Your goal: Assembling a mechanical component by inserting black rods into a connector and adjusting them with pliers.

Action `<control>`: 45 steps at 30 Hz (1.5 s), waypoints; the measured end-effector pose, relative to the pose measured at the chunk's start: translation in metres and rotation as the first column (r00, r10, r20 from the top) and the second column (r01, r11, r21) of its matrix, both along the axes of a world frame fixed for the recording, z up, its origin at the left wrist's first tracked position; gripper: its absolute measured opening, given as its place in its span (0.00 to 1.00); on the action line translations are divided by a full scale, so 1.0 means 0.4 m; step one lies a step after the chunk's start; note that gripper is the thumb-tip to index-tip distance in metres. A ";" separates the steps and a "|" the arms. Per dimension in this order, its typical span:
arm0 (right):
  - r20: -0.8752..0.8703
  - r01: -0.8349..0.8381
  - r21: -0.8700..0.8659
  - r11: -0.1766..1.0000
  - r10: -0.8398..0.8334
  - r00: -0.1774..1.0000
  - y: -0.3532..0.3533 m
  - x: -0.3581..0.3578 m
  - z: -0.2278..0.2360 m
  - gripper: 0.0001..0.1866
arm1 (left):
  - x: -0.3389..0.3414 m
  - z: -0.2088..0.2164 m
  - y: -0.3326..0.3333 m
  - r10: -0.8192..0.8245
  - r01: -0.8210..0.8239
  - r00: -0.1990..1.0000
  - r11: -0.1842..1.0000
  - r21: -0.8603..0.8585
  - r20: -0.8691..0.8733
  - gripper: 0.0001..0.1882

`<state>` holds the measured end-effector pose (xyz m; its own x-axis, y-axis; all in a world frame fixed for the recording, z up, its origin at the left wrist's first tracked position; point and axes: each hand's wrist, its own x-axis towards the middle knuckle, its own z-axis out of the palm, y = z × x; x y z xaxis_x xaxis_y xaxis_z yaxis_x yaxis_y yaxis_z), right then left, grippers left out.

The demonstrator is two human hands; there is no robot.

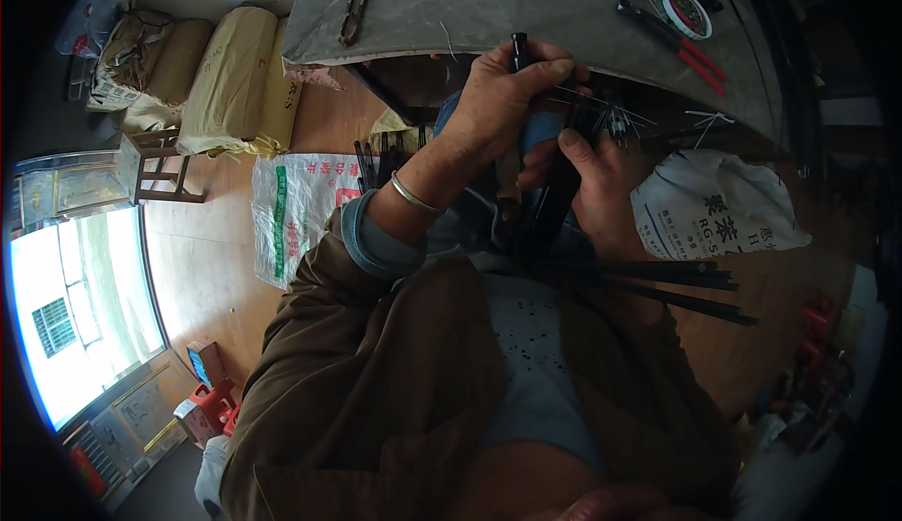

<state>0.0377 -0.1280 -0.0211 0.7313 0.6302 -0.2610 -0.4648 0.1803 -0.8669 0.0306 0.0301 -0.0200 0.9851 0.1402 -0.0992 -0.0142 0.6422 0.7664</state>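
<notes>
wooden floor [202,258] | bright window [80,310] | grey worktable [489,4] | small stool [150,166]

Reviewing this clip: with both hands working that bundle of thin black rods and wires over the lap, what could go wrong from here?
1. The fine wire ends fan out right beside the right hand; they might prick the fingers.
2. The loose black rods lie across the lap, jutting past it; they may slide to the floor.
3. The left hand pinches a slim black tool by its upper end; that grip looks liable to slip.
</notes>
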 end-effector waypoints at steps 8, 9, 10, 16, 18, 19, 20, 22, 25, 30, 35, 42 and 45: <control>0.010 0.012 -0.004 1.000 -0.012 1.000 0.002 0.000 0.004 0.18 | -0.003 0.016 -0.007 0.073 -0.072 0.997 0.996 0.059 -0.009 0.04; 0.026 0.019 -0.017 1.000 -0.019 0.999 0.002 -0.002 0.004 0.18 | -0.005 0.022 -0.007 0.071 -0.070 0.997 0.996 0.059 -0.010 0.04; 0.041 0.027 -0.030 0.999 -0.026 0.999 0.002 -0.005 0.005 0.18 | -0.007 0.028 -0.005 0.065 -0.062 0.997 0.995 0.079 -0.030 0.04; 0.128 0.036 -0.078 0.996 -0.026 0.991 0.010 -0.013 0.011 0.17 | -0.009 0.038 0.006 0.047 -0.043 0.999 0.987 0.152 -0.022 0.05; 0.144 0.032 -0.076 0.997 -0.021 0.989 0.007 -0.011 0.012 0.17 | -0.009 0.045 0.012 0.016 -0.011 1.000 0.980 0.199 -0.024 0.05; 0.160 0.026 -0.077 0.997 -0.013 0.987 0.005 -0.011 0.015 0.17 | -0.006 0.045 0.014 -0.004 0.008 1.000 0.978 0.206 -0.018 0.06; 0.162 0.036 -0.076 0.996 -0.023 0.987 0.005 -0.013 0.018 0.17 | -0.005 0.046 0.016 -0.026 0.028 1.000 0.977 0.213 -0.012 0.06; 0.139 0.033 -0.080 0.996 -0.022 0.990 0.010 -0.016 0.003 0.17 | -0.008 0.031 0.018 -0.012 0.020 0.999 0.982 0.190 -0.042 0.09; 0.142 0.041 -0.078 0.996 -0.030 0.989 0.009 -0.009 0.009 0.18 | -0.020 0.023 0.013 0.060 -0.042 0.996 0.971 0.234 -0.070 0.15; 0.146 0.061 -0.019 0.998 -0.057 0.988 0.006 -0.004 -0.010 0.17 | -0.074 0.020 -0.002 0.030 0.038 0.986 0.919 0.393 -0.163 0.17; 0.177 0.041 -0.013 0.999 -0.038 0.984 0.003 -0.006 -0.021 0.16 | -0.059 0.011 -0.002 0.021 0.054 0.987 0.888 0.456 -0.159 0.17; 0.358 0.039 -0.122 0.992 0.007 0.934 -0.008 0.018 -0.029 0.14 | -0.065 0.016 -0.016 0.042 0.008 0.985 0.957 0.289 -0.168 0.14; 0.409 0.001 -0.210 0.978 0.087 0.908 -0.016 0.030 -0.031 0.14 | -0.070 0.021 -0.018 0.046 0.009 0.984 0.952 0.305 -0.173 0.14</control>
<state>0.0497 -0.1343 -0.0336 0.7741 0.6297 -0.0652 -0.0595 -0.0301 -0.9978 0.0025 0.0228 -0.0116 0.9527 0.2091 -0.2206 0.1289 0.3795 0.9162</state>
